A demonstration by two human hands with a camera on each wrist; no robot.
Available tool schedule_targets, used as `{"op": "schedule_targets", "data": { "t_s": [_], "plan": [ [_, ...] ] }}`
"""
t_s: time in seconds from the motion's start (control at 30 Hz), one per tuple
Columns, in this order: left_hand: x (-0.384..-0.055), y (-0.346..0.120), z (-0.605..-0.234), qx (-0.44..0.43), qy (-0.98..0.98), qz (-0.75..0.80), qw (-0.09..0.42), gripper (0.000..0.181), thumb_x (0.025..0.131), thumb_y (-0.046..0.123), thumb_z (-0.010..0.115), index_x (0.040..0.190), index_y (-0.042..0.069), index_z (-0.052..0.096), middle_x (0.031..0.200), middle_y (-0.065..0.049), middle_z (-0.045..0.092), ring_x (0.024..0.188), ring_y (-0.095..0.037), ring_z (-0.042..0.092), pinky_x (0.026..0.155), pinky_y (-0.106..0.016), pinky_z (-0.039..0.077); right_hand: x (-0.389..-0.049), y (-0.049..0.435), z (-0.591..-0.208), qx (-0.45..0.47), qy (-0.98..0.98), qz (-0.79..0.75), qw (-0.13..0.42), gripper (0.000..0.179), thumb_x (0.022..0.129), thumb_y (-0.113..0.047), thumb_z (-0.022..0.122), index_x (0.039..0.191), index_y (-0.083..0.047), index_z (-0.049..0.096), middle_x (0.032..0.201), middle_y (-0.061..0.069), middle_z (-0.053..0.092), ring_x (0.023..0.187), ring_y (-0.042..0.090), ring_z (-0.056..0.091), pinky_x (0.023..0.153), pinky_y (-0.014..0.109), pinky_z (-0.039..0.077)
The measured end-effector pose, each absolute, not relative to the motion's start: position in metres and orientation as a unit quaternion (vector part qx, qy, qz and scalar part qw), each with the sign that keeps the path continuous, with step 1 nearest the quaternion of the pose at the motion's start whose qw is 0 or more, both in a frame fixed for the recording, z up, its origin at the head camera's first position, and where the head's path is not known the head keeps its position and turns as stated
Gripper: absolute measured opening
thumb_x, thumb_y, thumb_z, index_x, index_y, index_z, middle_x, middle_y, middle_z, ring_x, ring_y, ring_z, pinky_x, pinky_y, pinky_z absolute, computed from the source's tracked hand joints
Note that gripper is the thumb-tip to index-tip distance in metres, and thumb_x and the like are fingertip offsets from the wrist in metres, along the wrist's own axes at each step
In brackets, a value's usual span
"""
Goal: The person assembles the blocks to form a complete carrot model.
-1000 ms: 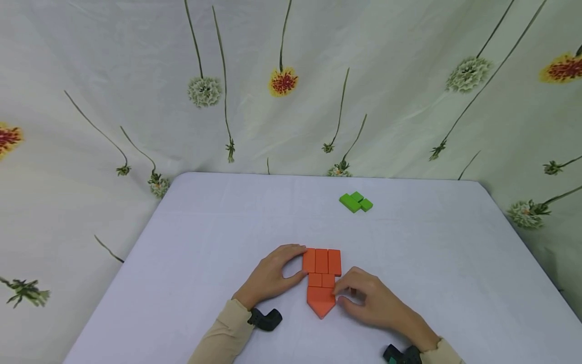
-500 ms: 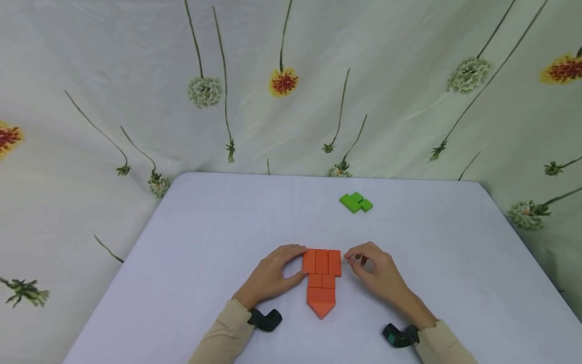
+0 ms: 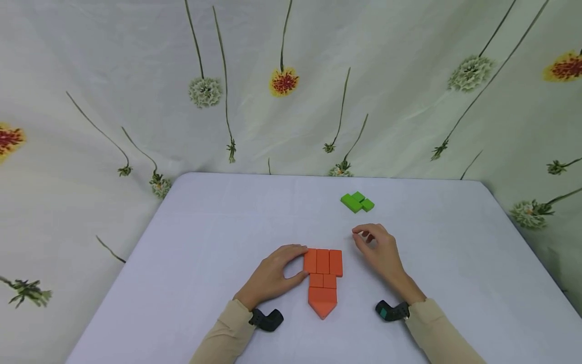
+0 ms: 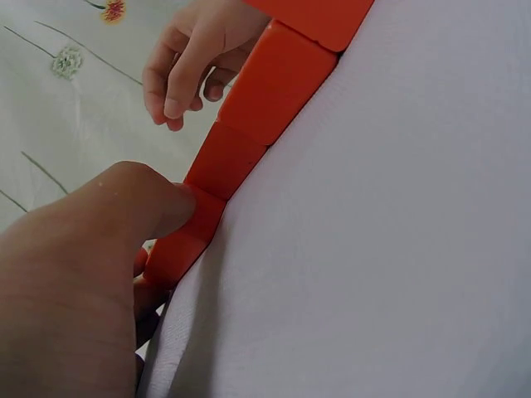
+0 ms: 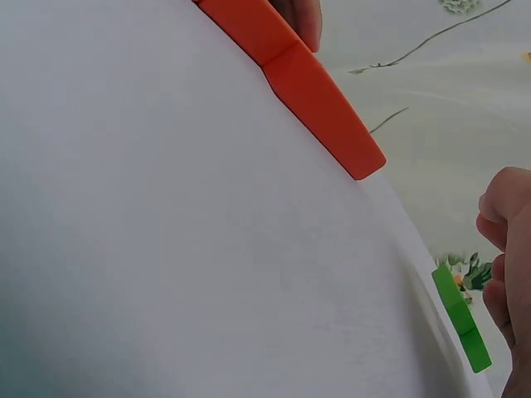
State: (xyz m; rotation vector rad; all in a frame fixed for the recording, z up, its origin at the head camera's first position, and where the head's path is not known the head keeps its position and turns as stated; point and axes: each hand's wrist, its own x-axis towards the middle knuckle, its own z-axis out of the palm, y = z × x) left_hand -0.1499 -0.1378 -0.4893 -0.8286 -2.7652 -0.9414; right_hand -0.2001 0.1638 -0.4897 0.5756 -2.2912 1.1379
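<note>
Flat orange blocks lie together in the middle of the table: a row of three upright rectangles (image 3: 323, 261), two small squares (image 3: 322, 280) under it, then a pointed piece (image 3: 323, 301). My left hand (image 3: 271, 274) grips the row's leftmost orange block (image 3: 310, 261), index finger at its far corner and thumb at its near corner. In the left wrist view, the thumb (image 4: 166, 207) presses the block's side. Beyond the row's right end, my right hand (image 3: 379, 249) hovers with loosely curled fingers and nothing in them. Just past it lie several green blocks (image 3: 352, 203), grouped together.
A pale cloth covers the table (image 3: 227, 217), whose far edge meets a flower-printed backdrop (image 3: 254, 116). Both wrists wear black camera bands; the left one (image 3: 267, 320) sits close left of the pointed orange piece.
My right hand has left the side of the pointed orange piece and moved away, up past the row's right end toward the green blocks. The left hand and the orange blocks stay put.
</note>
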Motion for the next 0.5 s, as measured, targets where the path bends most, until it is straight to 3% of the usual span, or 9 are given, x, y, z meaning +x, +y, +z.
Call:
{"op": "schedule_targets", "data": {
  "t_s": [0.5],
  "plan": [
    [-0.151, -0.138, -0.491, -0.277, -0.909, -0.307, 0.054, 0.055, 0.094, 0.033, 0.076, 0.144, 0.015, 0.06, 0.144, 0.0, 0.061, 0.138, -0.019, 0.054, 0.116, -0.04, 0.047, -0.236, 0.168, -0.495, 0.148, -0.855, 0.413, 0.277, 0.01, 0.091, -0.003, 0.075, 0.101, -0.005, 0.075, 0.09, 0.008, 0.072, 0.075, 0.021, 0.059, 0.065, 0.025, 0.05]
  ]
}}
